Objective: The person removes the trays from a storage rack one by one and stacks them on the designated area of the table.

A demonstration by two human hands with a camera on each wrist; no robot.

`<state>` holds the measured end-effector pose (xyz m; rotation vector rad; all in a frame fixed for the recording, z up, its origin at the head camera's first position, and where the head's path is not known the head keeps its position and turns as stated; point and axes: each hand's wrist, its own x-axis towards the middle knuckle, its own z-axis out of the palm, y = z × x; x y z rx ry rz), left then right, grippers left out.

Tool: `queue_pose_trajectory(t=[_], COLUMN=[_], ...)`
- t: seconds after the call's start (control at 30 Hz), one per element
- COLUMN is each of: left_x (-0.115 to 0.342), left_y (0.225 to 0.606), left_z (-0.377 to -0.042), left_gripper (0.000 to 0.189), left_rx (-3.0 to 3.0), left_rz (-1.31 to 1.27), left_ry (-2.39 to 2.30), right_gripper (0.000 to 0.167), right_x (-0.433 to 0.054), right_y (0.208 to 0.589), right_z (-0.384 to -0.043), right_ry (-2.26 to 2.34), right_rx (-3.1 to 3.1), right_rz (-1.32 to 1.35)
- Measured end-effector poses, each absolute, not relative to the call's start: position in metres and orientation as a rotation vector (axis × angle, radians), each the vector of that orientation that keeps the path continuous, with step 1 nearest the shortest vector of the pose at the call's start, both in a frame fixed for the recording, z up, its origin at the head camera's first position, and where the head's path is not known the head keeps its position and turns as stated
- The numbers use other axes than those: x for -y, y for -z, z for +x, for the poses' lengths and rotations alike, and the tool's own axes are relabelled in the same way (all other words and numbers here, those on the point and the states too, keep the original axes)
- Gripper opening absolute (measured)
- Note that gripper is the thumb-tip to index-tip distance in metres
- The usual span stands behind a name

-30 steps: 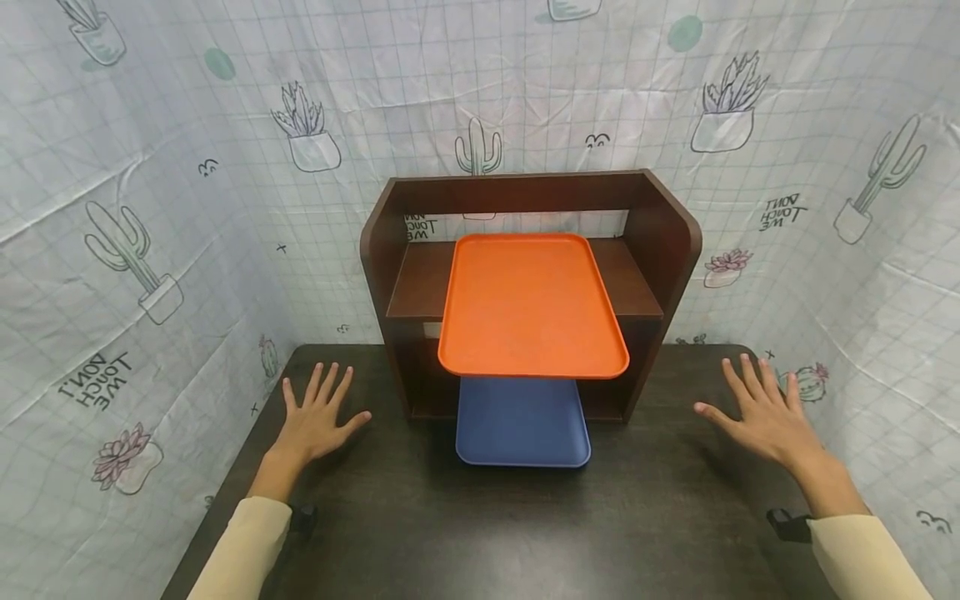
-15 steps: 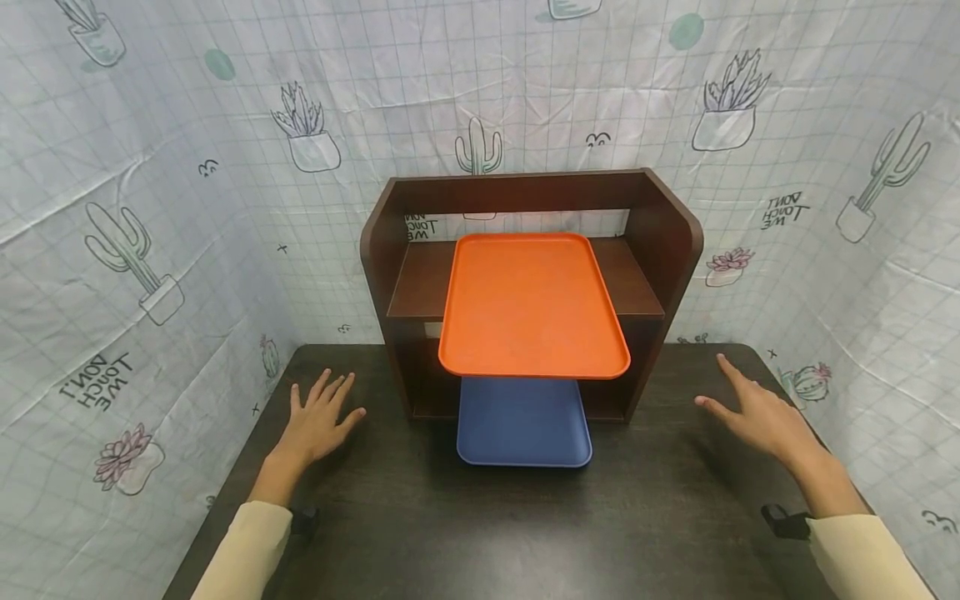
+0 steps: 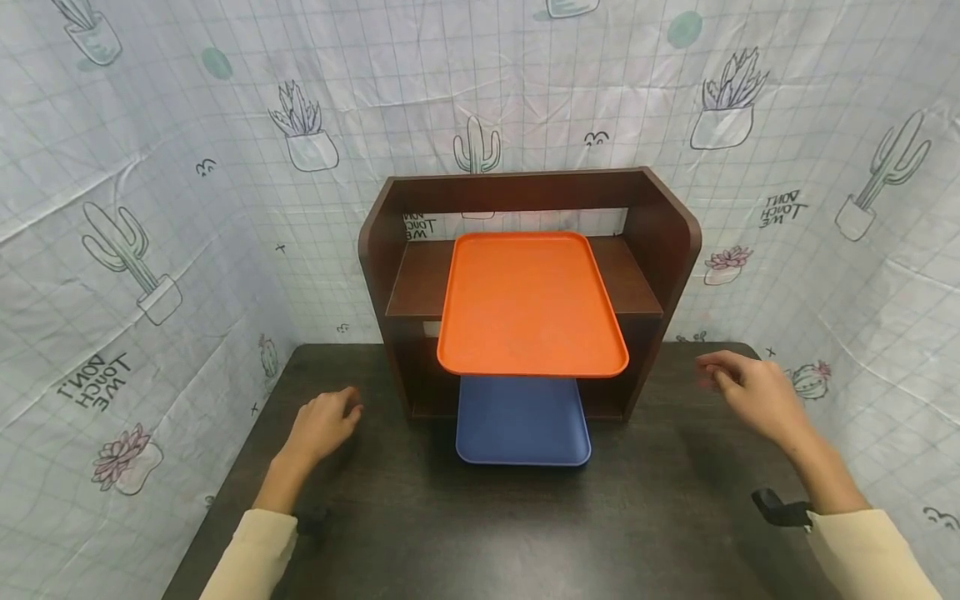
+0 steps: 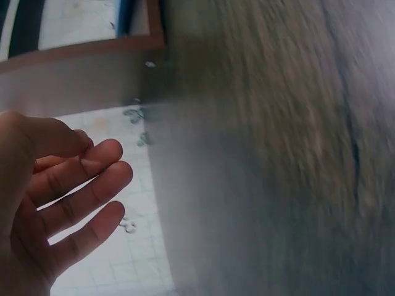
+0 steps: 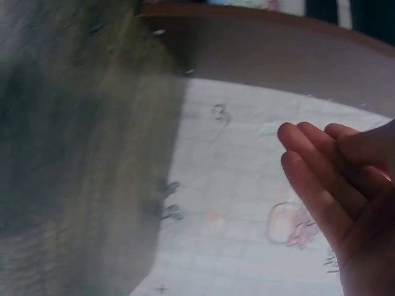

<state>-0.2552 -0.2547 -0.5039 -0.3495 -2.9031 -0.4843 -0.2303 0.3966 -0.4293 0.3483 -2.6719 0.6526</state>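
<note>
My left hand (image 3: pixel 324 425) hovers over the dark table left of the brown shelf unit (image 3: pixel 519 190). Its fingers bend loosely with nothing between them, and in the left wrist view the thumb lies near the index finger. On the other side, my right hand (image 3: pixel 753 396) is raised near the table's right edge, holding nothing. In the right wrist view its fingers (image 5: pixel 318 191) are gently bent toward the thumb. An orange tray (image 3: pixel 532 304) sits on the unit's upper shelf and juts out forward. Below it, a blue tray (image 3: pixel 522 421) sticks out of the lower compartment. Neither hand touches a tray.
The dark tabletop (image 3: pixel 517 533) extends in front of the shelf unit. A white cloth (image 3: pixel 405 83) printed with cacti and a grid surrounds the table at the back and both sides. A black strap (image 3: pixel 780 508) is on the right wrist.
Both hands were spread with straight fingers a second ago; now their fingers have bent inward. The right hand has turned, its thumb coming toward the fingertips. Trays and shelf have stayed put.
</note>
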Motion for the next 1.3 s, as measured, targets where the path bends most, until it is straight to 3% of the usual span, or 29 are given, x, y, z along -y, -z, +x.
queue_pose_trajectory(t=[0.23, 0.43, 0.63, 0.87, 1.13, 1.3], left_x=[0.237, 0.219, 0.198, 0.171, 0.147, 0.138], left_y=[0.498, 0.505, 0.509, 0.512, 0.516, 0.522], left_z=[-0.245, -0.234, -0.224, -0.215, -0.208, -0.205], left_gripper=[0.008, 0.012, 0.013, 0.012, 0.010, 0.025], left_rx=[2.863, 2.847, 2.770, 2.745, 2.741, 2.723], left_rz=[-0.335, -0.296, -0.174, -0.104, -0.046, -0.029], left_ry=[0.595, 1.017, 1.412, 1.544, 1.673, 1.815], right_gripper=[0.018, 0.021, 0.035, 0.059, 0.068, 0.067], right_x=[-0.376, -0.358, -0.345, -0.340, -0.333, -0.330], right_y=[0.404, 0.381, 0.361, 0.341, 0.324, 0.321], right_z=[-0.227, -0.225, -0.227, -0.231, -0.235, -0.240], right_ry=[-0.822, -0.942, -1.019, -1.112, -1.118, -1.111], right_rx=[2.510, 2.451, 2.452, 2.552, 2.609, 2.606], right_rz=[0.400, 0.378, 0.358, 0.323, 0.280, 0.285])
